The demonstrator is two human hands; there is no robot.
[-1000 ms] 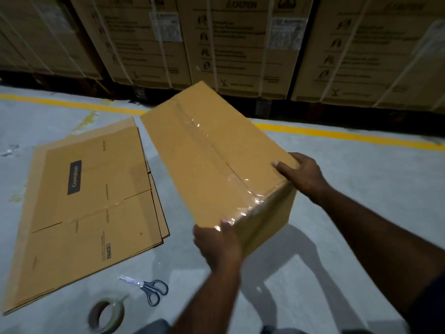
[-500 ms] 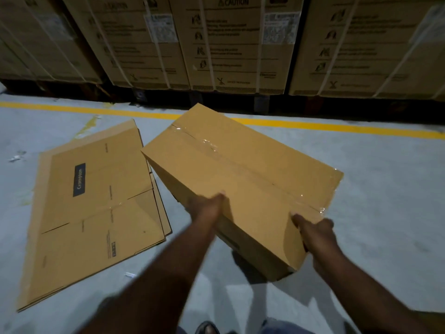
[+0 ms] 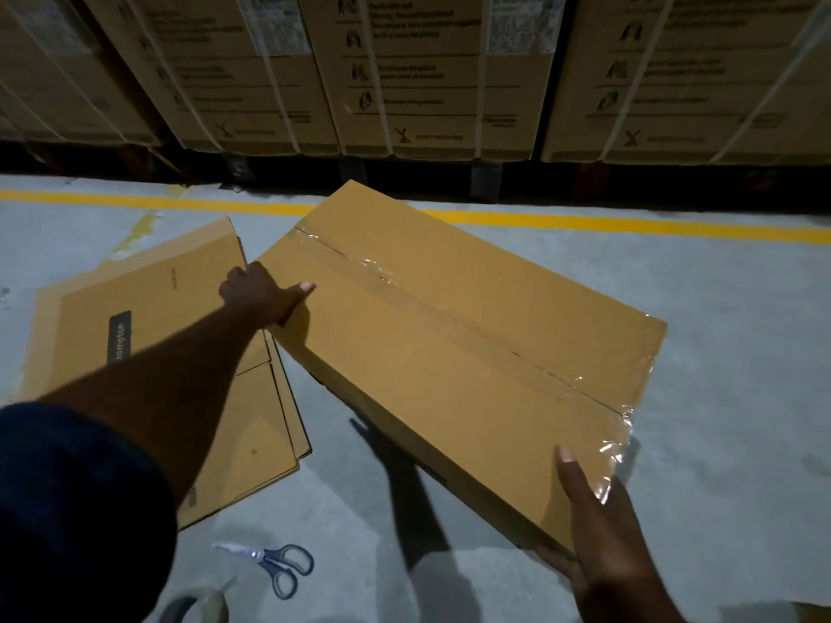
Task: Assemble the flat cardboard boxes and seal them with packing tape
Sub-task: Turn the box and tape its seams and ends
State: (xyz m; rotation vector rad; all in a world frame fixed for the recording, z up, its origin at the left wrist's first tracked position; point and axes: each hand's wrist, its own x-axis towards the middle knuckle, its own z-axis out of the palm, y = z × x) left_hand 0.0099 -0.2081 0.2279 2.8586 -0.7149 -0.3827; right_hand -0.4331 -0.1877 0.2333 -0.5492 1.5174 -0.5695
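An assembled brown cardboard box (image 3: 458, 361) is held tilted above the concrete floor, its top seam covered by clear packing tape (image 3: 382, 281) running corner to corner. My left hand (image 3: 261, 294) grips the box's far left corner, thumb on top. My right hand (image 3: 593, 523) grips the near right corner, thumb on top and fingers under the edge. A stack of flat cardboard boxes (image 3: 148, 366) lies on the floor to the left, partly hidden by my left arm. A roll of packing tape (image 3: 198, 607) shows at the bottom edge.
Grey-handled scissors (image 3: 274, 566) lie on the floor near the bottom, left of centre. A yellow floor line (image 3: 629, 224) runs across behind the box. Large strapped cartons (image 3: 427, 74) stand in a row at the back.
The box has turned and spread wider across the view. My left hand slid from the near side to the far left corner. My right hand stays at the near right corner.
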